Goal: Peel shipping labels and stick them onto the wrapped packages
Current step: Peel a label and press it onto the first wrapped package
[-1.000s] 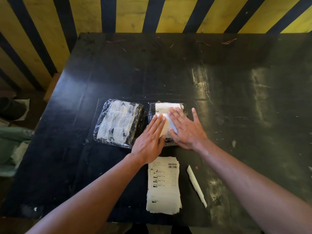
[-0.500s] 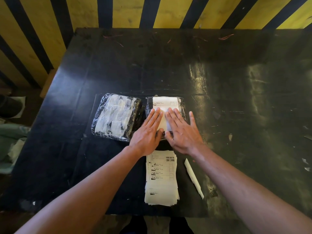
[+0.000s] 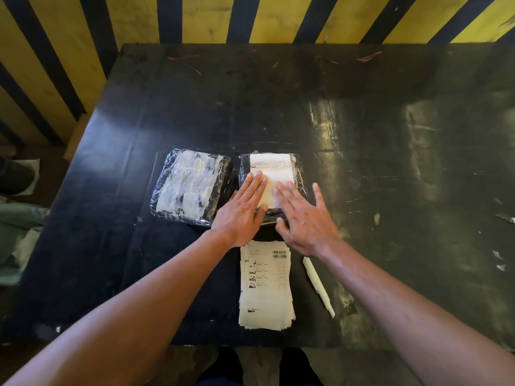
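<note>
Beyond my right hand [image 3: 303,218] and off to its right, the surface [image 3: 390,135] lies open. Left of my left hand [image 3: 242,210] a wrapped package [image 3: 189,188] blocks. Just behind both wrists sit the label stack [image 3: 266,288] and a white strip [image 3: 317,285], a narrow gap between them.

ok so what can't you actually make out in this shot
- Head view: the near half of the label and of the right package lies under the left hand and right hand.
- The print on the label stack is too small to read.
- The left package: the crinkled, shiny wrap hides what is inside.
- The green heap is cut off by the left edge.
</note>
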